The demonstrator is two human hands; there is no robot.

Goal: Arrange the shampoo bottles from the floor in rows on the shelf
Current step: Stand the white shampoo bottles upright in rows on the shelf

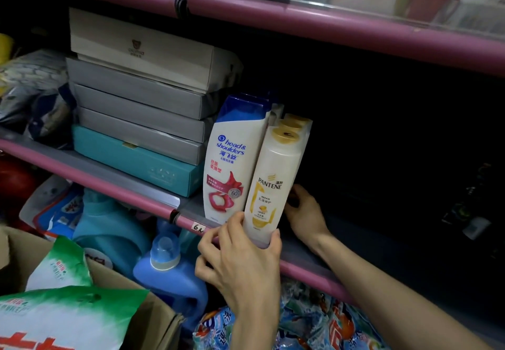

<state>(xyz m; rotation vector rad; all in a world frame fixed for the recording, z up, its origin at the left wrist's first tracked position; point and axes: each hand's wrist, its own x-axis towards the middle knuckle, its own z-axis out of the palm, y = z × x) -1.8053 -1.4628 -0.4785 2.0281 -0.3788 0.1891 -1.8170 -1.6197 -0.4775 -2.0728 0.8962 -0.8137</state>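
On the pink-edged shelf (306,266) stands a row of white Head & Shoulders bottles (232,166) with blue caps. Right beside it is a row of white Pantene bottles (273,183) with gold caps, running back into the dark. My left hand (243,256) grips the base of the front Pantene bottle, thumb on its left and fingers on its right. My right hand (304,213) is on the shelf to the right of the Pantene row. Its bent fingertips touch the row's side, and it grasps nothing.
Stacked grey, beige and teal boxes (142,120) fill the shelf to the left of the bottles. The shelf to the right is dark. Below are blue detergent jugs (169,276), a cardboard box (153,314) with green-and-white bags, and colourful packets (314,322). Another pink shelf edge (328,21) runs overhead.
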